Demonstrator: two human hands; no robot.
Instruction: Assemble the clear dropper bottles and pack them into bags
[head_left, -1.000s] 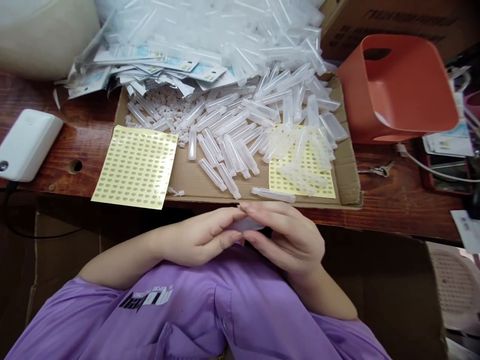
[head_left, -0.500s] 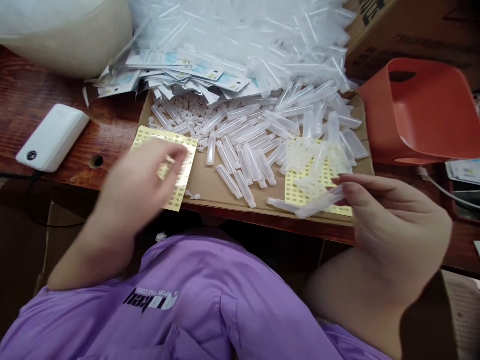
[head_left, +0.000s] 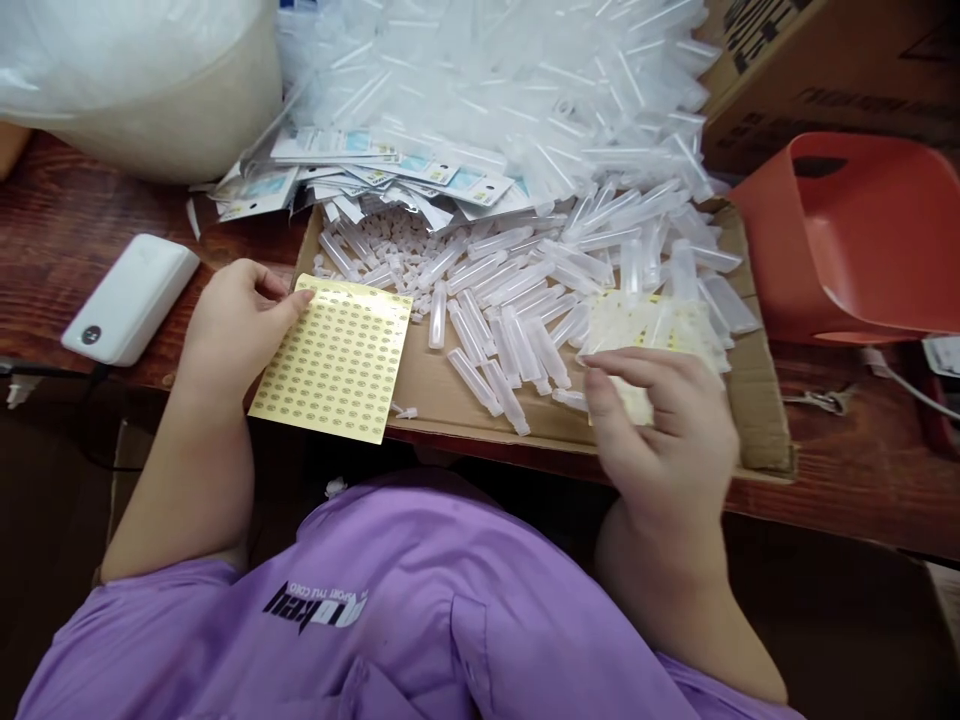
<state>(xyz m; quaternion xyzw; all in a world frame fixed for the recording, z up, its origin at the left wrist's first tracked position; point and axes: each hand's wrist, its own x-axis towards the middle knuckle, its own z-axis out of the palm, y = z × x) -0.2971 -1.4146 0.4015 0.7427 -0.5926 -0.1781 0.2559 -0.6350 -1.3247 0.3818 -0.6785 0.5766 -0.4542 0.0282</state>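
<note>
My left hand (head_left: 240, 325) pinches the upper left edge of a yellow sheet of small round stickers (head_left: 330, 365), which hangs over the front edge of a cardboard tray (head_left: 442, 410). My right hand (head_left: 664, 420) hovers over the tray's right front, thumb and index fingertips together; whatever may be between them is too small to see. Just left of those fingertips a clear plastic tube (head_left: 570, 399) lies partly hidden. Behind the hand, a second yellow sheet (head_left: 634, 400) is largely covered by tubes and by the hand. Several loose tubes (head_left: 506, 395) lie mid-tray.
Tiny white caps (head_left: 405, 240) and a big heap of clear tubes (head_left: 480, 70) fill the back. Printed packets (head_left: 420, 175) overlap the tray's rear. A white power bank (head_left: 131, 300) and a pale tub (head_left: 172, 115) stand left, an orange bin (head_left: 870, 240) and scissors (head_left: 829, 400) right.
My left hand has moved back to the sheet's corner and taken hold of it. My right hand has moved left and let go of the tube it held. The whole view has shifted slightly.
</note>
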